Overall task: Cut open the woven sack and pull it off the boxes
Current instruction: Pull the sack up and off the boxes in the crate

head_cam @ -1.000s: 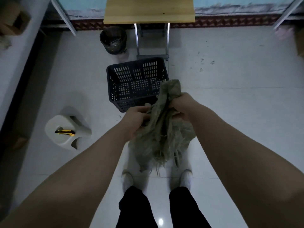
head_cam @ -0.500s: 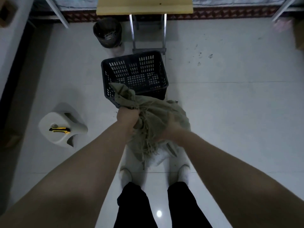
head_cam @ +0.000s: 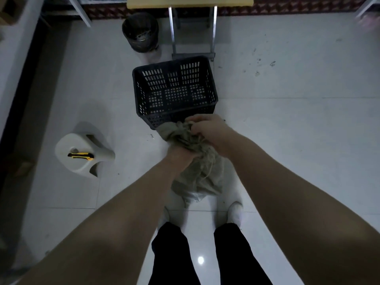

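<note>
The woven sack (head_cam: 197,173) is a crumpled grey-green bundle with frayed threads, held in the air above my feet. My left hand (head_cam: 181,157) grips its middle from the left. My right hand (head_cam: 207,128) clutches the upper bunched end, close to the near wall of the black basket (head_cam: 174,110). A yellow and black utility knife (head_cam: 80,155) lies on the white stool (head_cam: 82,161) at the left. No boxes are in view.
The black slotted basket stands on the white tiled floor straight ahead. Behind it are a dark round bin (head_cam: 140,31) and a wooden desk (head_cam: 189,2) on metal legs. A dark gap runs along the left wall. My white shoes (head_cam: 235,212) are below the sack.
My hands have kept bunching the sack: the right hand moved up over the top end toward the basket, and the left hand shifted lower. The sack is more compact now.
</note>
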